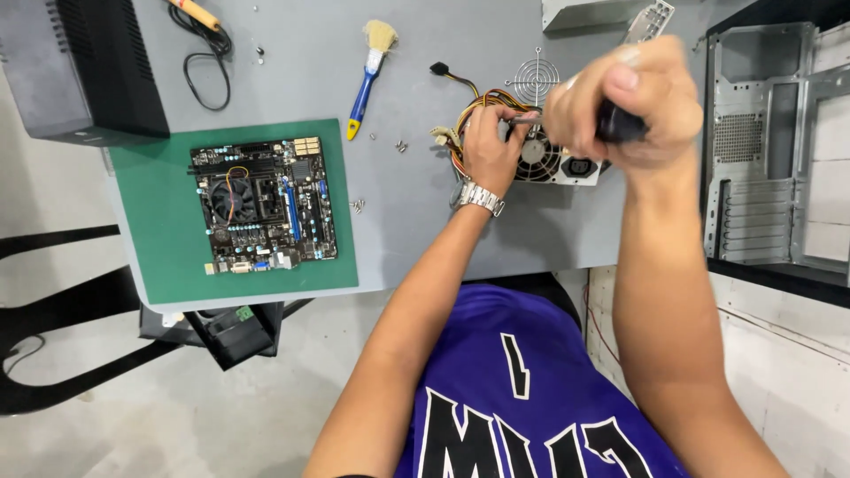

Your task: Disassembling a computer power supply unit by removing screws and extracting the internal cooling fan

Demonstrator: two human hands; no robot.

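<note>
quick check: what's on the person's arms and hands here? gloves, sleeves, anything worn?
No gloves; both forearms uncovered. The left hand has a silver metal link watch at the wrist. The right hand wears nothing visible. Purple sleeveless jersey with black, white-edged lettering.

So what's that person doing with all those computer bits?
A person is working on a computer power supply on the grey table. The right hand grips a black-handled screwdriver, its tip at the box. The left hand steadies it near the coloured wires. A motherboard lies on a green mat, with a brush beside.
</note>
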